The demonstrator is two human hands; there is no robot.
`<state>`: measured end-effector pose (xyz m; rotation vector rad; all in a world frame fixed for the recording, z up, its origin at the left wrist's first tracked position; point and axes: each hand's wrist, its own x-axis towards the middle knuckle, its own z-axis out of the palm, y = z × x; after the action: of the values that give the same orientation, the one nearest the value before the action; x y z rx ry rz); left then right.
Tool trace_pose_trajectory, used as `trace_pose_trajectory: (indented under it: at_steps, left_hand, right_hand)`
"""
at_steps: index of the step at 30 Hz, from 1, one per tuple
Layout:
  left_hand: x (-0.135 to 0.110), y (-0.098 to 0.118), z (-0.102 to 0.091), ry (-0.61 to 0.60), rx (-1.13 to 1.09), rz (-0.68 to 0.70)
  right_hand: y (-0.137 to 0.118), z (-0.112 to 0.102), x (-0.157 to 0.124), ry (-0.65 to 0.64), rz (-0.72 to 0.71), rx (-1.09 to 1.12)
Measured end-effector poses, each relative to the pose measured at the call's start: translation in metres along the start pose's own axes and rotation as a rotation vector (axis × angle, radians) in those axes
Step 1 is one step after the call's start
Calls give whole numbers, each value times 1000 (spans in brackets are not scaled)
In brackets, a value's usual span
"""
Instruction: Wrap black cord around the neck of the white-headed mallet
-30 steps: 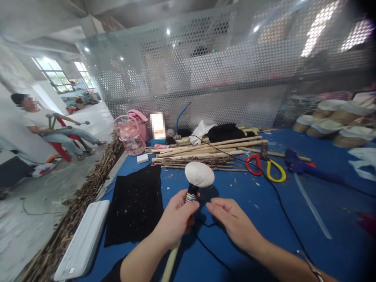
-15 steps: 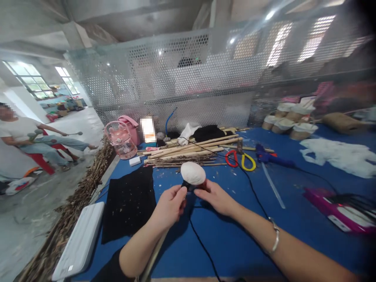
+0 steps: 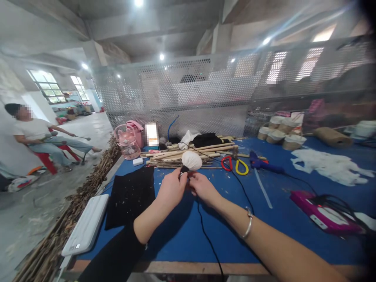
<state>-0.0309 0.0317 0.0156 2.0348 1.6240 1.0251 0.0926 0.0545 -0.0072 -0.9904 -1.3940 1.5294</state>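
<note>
A white rounded head (image 3: pixel 192 161), smooth and egg-like, has a black wrapped neck (image 3: pixel 183 170) beneath it. My left hand (image 3: pixel 172 187) is closed around that neck, holding the white-headed piece above the blue table. Just below the head, my right hand (image 3: pixel 203 188) has its fingers curled and pinched together; what sits between them is hidden. A thin black cord (image 3: pixel 205 231) runs from beneath my right hand to the table's front edge. To the left lies a black cloth (image 3: pixel 129 199) dotted with pale specks.
Sticks (image 3: pixel 176 158) lie across the back. Right are red-and-yellow-handled scissors (image 3: pixel 241 167), a blue glue gun (image 3: pixel 266 163), a magenta power strip (image 3: pixel 323 213) and white plastic (image 3: pixel 329 166). A white power bank (image 3: pixel 86 225) lies left. A person (image 3: pixel 38 133) sits beyond.
My view has shifted, showing more of the table's front edge. The white head has tilted, with its black neck turned toward my left hand. My right fingers have curled in closer beneath it.
</note>
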Motion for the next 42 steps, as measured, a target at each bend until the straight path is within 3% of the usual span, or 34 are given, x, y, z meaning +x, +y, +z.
trace_pose_trajectory:
  at_steps: [4, 7, 11, 15, 20, 23, 27, 36, 42]
  left_hand:
    - [1, -9, 3, -41, -97, -24]
    - [5, -14, 3, -58, -174, -68]
    - [6, -15, -1, -29, -214, -116]
    - [2, -14, 1, -77, -347, -139]
    - [-1, -8, 7, -213, -728, -470]
    - [-4, -3, 7, -231, -894, -537]
    - [-10, 4, 4, -297, -1134, -501]
    - [-15, 3, 6, -214, -1163, -468]
    - [-19, 2, 1, -307, -1325, -465]
  right_hand:
    - [3, -9, -2, 54, -16, -24]
    - [5, -11, -1, 58, 19, 95]
    - [7, -10, -2, -124, 198, 446]
    - [7, -7, -4, -246, 234, 391]
    - [-1, -7, -7, -242, 275, 343]
    - [-5, -6, -9, -108, 204, 231]
    - [-6, -5, -12, 39, -38, 64]
    - [-4, -10, -15, 45, -169, -99]
    - [-6, -16, -13, -32, -140, -73]
